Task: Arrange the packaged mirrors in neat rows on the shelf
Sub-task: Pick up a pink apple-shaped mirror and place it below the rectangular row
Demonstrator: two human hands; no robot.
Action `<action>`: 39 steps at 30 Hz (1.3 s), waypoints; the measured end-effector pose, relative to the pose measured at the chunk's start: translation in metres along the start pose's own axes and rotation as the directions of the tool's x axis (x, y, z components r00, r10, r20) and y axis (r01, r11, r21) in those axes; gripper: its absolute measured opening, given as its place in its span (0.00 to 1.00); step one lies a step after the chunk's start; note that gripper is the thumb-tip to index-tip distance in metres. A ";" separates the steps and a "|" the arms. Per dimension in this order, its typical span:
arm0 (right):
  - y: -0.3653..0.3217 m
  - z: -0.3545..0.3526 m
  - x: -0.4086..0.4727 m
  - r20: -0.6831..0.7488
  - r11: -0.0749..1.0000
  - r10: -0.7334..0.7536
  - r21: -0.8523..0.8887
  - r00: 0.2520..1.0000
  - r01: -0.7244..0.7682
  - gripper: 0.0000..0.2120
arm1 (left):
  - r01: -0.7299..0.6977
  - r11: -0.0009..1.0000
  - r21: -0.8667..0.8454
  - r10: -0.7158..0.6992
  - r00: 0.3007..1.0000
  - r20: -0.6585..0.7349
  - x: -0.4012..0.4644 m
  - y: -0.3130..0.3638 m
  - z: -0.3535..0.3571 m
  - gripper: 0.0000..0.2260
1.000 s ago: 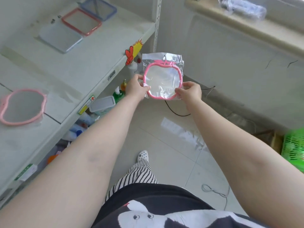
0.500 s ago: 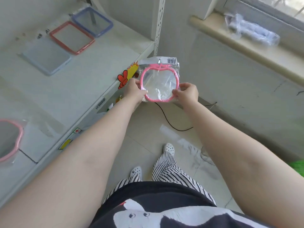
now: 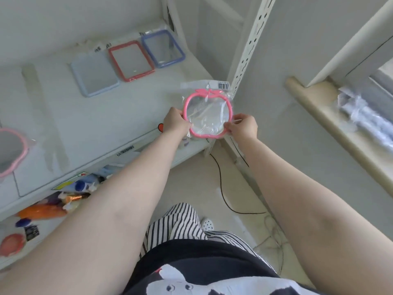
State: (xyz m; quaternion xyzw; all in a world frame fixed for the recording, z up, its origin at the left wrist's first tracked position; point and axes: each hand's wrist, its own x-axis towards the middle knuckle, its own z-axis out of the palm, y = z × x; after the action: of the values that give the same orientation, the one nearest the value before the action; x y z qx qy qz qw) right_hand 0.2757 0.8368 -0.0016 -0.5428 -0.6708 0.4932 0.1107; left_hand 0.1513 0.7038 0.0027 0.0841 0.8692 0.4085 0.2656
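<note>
Gripping a pink apple-shaped mirror (image 3: pixel 208 116) in its clear plastic bag, left hand (image 3: pixel 175 122) pinching the frame's left edge, right hand (image 3: pixel 243 127) pinching the right. Holding it in the air above the front right corner of the white shelf (image 3: pixel 89 124). Lying flat at the shelf's back: pale blue mirror (image 3: pixel 94 76), red-framed mirror (image 3: pixel 131 60), blue-framed mirror (image 3: pixel 163 48), side by side. Showing at the far left edge, another pink mirror (image 3: pixel 10 152).

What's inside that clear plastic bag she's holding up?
Inside the clear bag is a pink apple-shaped mirror. The left hand and right hand cover its lower side edges; its back is not visible.
</note>
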 end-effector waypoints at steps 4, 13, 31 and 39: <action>-0.026 0.013 0.027 0.073 0.997 -0.065 -0.037 0.995 0.068 0.13 | 0.070 0.997 -0.021 -0.071 0.994 -0.081 0.029 0.006 -0.004 0.10; -0.089 0.044 0.107 0.152 0.965 -0.180 -0.166 0.972 0.205 0.13 | 0.192 0.980 -0.051 -0.197 0.971 -0.135 0.115 0.026 -0.001 0.16; -0.110 0.080 0.174 0.332 0.904 -0.151 -0.335 0.931 0.267 0.17 | 0.265 0.958 -0.112 -0.286 0.917 -0.277 0.145 0.031 0.022 0.20; -0.109 0.078 0.171 0.355 0.871 -0.189 -0.369 0.916 0.323 0.14 | 0.276 0.955 -0.106 -0.296 0.907 -0.300 0.142 0.030 0.027 0.20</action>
State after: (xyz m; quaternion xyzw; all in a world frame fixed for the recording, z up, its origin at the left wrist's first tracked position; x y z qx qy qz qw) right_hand 0.0888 0.9459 -0.0203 -0.3753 -0.8366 0.3959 -0.0493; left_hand 0.0430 0.7928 -0.0448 -0.1179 0.8901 0.3998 0.1843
